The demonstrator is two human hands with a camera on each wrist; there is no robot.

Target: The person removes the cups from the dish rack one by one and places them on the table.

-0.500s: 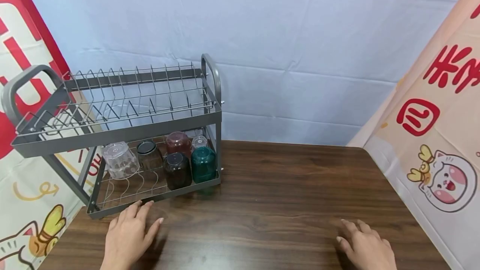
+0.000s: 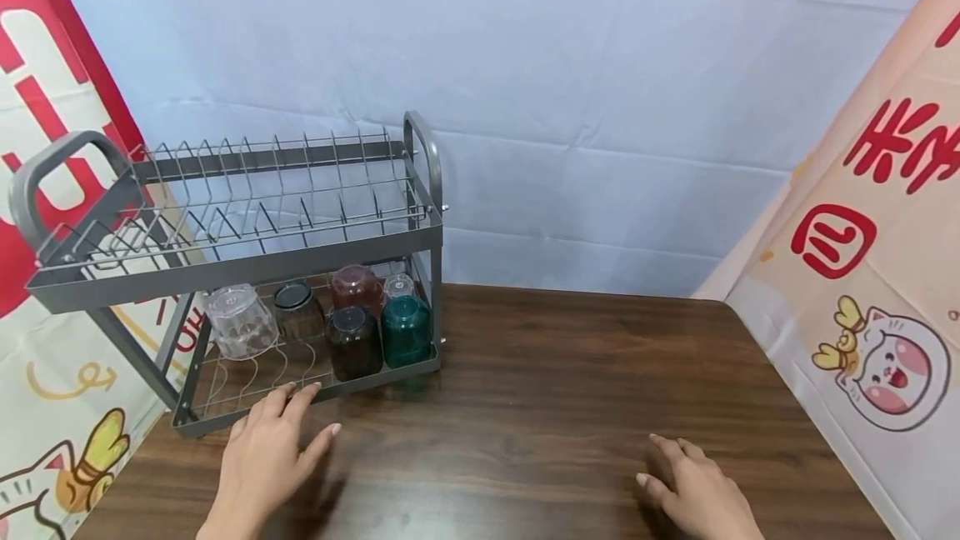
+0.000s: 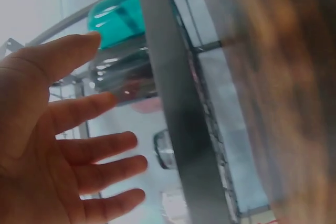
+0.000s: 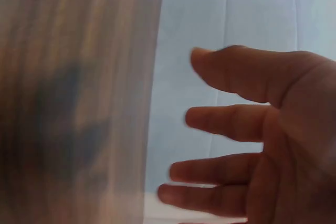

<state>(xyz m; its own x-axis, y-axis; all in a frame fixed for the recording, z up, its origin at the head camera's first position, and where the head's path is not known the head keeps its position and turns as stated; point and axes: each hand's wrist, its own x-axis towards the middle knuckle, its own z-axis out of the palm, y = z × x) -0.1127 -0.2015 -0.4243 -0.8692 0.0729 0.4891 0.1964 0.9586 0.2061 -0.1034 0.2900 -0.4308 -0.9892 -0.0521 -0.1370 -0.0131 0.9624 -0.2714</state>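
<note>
A grey two-tier dish rack stands at the left of the table. My left hand hovers in front of its lower front bar, fingers spread and holding nothing; the left wrist view shows the same hand near the teal glass. On the lower tier are a clear glass, a grey glass, a pinkish glass, a dark glass, the teal glass and a small clear glass. Over the table's right part, my right hand is spread and holds nothing.
The dark wooden table stretches right from the rack. Behind it hangs a pale cloth. Printed cloths border the left side and the right side. Wire plate slots line the rack's upper tier.
My left hand has moved slightly forward and right, closer to the dark glass. My right hand has shifted left over the table. The glasses stay where they were.
</note>
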